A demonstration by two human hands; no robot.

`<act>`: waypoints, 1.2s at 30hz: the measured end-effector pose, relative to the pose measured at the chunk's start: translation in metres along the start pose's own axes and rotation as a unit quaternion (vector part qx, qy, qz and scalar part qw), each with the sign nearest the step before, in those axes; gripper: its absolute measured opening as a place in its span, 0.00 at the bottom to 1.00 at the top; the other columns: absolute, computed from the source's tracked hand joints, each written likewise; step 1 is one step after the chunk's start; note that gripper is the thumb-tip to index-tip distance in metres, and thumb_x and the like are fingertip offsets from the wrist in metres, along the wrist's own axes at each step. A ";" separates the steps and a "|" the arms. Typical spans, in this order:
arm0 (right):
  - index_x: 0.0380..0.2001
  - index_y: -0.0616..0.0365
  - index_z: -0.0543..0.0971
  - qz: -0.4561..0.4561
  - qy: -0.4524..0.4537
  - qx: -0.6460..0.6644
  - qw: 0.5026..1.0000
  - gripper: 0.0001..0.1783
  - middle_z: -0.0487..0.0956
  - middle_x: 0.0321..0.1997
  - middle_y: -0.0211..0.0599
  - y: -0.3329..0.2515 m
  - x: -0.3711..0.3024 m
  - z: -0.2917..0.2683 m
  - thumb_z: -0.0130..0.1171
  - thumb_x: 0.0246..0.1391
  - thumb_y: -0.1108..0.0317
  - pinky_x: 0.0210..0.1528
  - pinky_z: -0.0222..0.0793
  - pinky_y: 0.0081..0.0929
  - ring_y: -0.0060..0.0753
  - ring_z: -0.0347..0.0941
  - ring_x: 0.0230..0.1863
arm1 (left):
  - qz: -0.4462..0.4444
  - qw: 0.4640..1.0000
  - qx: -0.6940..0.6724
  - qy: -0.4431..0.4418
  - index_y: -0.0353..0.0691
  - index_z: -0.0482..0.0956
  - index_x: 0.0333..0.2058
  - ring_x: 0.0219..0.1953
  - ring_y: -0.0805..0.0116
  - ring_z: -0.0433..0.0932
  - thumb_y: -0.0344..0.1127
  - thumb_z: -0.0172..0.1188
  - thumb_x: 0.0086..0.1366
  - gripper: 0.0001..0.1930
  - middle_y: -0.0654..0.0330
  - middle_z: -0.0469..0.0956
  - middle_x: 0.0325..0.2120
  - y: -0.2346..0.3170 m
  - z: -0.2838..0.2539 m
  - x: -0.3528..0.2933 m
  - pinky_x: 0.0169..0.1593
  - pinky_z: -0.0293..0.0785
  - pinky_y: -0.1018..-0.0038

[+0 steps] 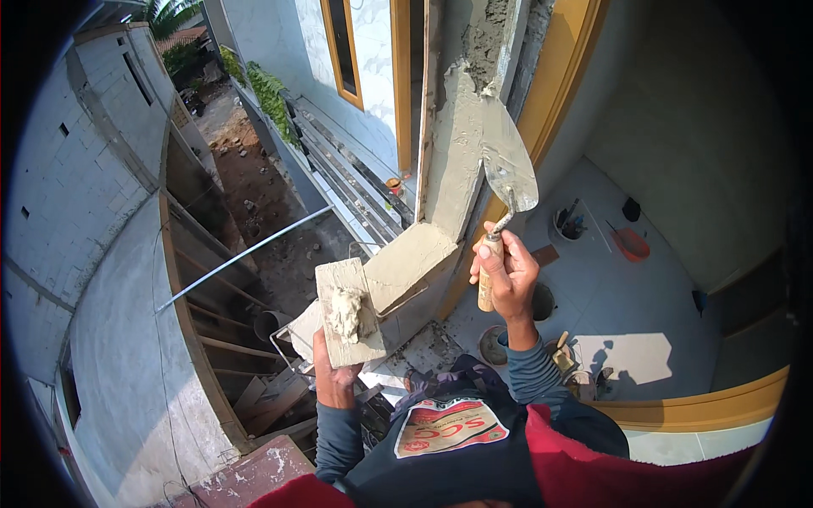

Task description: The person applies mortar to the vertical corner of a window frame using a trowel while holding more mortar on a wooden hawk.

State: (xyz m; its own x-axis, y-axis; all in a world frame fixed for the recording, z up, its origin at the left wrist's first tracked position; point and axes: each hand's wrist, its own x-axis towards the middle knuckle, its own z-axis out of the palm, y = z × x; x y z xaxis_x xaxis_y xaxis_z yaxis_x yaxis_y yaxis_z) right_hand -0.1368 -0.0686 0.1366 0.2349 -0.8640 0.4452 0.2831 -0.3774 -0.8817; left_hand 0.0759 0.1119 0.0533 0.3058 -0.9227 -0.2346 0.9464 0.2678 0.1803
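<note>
My right hand (514, 279) is closed round the wooden handle of a trowel (508, 161). Its mortar-smeared metal blade points away from me, over the right edge of a mortar-covered ledge (456, 157). In my left hand (334, 372) is a flat, pale mortar board (368, 336), held from beneath, so most of those fingers are hidden. A lump of wet mortar (345, 315) sits on the board. The ledge's far part is rough and darker grey; nearer, the mortar looks smooth, and it bends left into a shorter stretch (412, 264) beside the board.
A wooden frame (563, 76) runs along the ledge's right side. Below right, a tiled floor holds a red basin (631, 244), a tub of tools (569, 223) and buckets. A thin pale pole (246, 254) spans the gap on the left, next to a curved grey wall (127, 313).
</note>
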 end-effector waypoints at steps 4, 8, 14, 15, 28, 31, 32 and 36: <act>0.54 0.72 0.72 0.018 -0.017 0.064 0.998 0.22 0.76 0.30 0.32 -0.001 0.036 0.038 0.59 0.62 0.66 0.23 0.71 0.19 0.17 0.71 0.23 | 0.131 0.938 0.321 -0.007 0.35 0.74 0.54 0.47 0.58 0.81 0.37 0.41 0.69 0.21 0.52 0.80 0.48 0.004 -0.006 0.003 0.52 0.79 0.62; 0.53 0.67 0.74 0.036 -0.019 0.121 0.992 0.22 0.76 0.30 0.32 0.014 0.062 0.062 0.60 0.63 0.62 0.21 0.70 0.18 0.17 0.71 0.22 | -0.029 0.999 0.022 -0.031 0.35 0.74 0.55 0.48 0.58 0.81 0.39 0.41 0.70 0.21 0.53 0.80 0.49 0.002 0.006 0.002 0.52 0.78 0.60; 0.53 0.66 0.74 0.065 0.007 0.058 0.996 0.21 0.75 0.26 0.28 0.076 0.040 0.040 0.60 0.62 0.62 0.23 0.68 0.19 0.15 0.69 0.22 | 0.013 1.000 0.017 0.021 0.34 0.74 0.54 0.46 0.58 0.81 0.38 0.42 0.70 0.20 0.52 0.80 0.47 0.005 0.010 -0.008 0.49 0.79 0.60; 0.53 0.66 0.74 0.060 0.010 0.043 0.997 0.22 0.74 0.25 0.27 0.079 0.034 0.032 0.60 0.62 0.62 0.23 0.67 0.18 0.15 0.69 0.22 | 0.019 0.999 0.020 0.036 0.34 0.74 0.53 0.45 0.58 0.81 0.39 0.43 0.70 0.20 0.53 0.80 0.46 0.006 0.012 -0.010 0.49 0.79 0.60; 0.54 0.71 0.72 -0.013 -0.024 0.143 0.989 0.21 0.74 0.30 0.31 0.059 0.047 0.074 0.56 0.65 0.64 0.22 0.68 0.18 0.17 0.70 0.22 | 0.103 0.979 0.172 0.034 0.33 0.73 0.52 0.46 0.57 0.80 0.39 0.43 0.71 0.19 0.52 0.79 0.46 0.013 0.000 -0.021 0.48 0.79 0.61; 0.54 0.71 0.72 0.002 -0.028 0.169 0.985 0.22 0.75 0.31 0.31 0.054 0.055 0.083 0.56 0.65 0.63 0.21 0.68 0.18 0.17 0.70 0.22 | 0.102 0.977 0.178 0.049 0.33 0.73 0.52 0.45 0.58 0.80 0.38 0.43 0.71 0.19 0.52 0.79 0.46 0.013 0.008 -0.021 0.48 0.80 0.62; 0.54 0.71 0.72 0.004 -0.029 0.170 0.985 0.22 0.75 0.31 0.31 0.054 0.056 0.082 0.56 0.65 0.63 0.21 0.68 0.18 0.17 0.70 0.22 | 0.063 0.994 0.064 0.054 0.33 0.73 0.53 0.45 0.58 0.80 0.39 0.42 0.71 0.19 0.52 0.79 0.46 0.013 0.012 -0.021 0.47 0.80 0.61; 0.53 0.72 0.72 0.010 -0.031 0.146 0.989 0.22 0.75 0.30 0.31 0.054 0.061 0.080 0.56 0.65 0.63 0.21 0.67 0.18 0.16 0.70 0.22 | 0.075 0.992 0.081 0.062 0.33 0.73 0.53 0.45 0.57 0.80 0.39 0.41 0.72 0.20 0.52 0.79 0.47 0.014 0.005 -0.022 0.47 0.79 0.60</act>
State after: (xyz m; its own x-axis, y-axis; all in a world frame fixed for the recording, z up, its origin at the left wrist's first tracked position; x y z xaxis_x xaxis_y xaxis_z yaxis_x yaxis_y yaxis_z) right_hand -0.0329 -0.1153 0.1283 0.2970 -0.8446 0.4455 0.5329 -0.2405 -0.8113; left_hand 0.0822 0.1345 0.0656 0.4620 -0.8318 -0.3077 0.8633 0.3423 0.3708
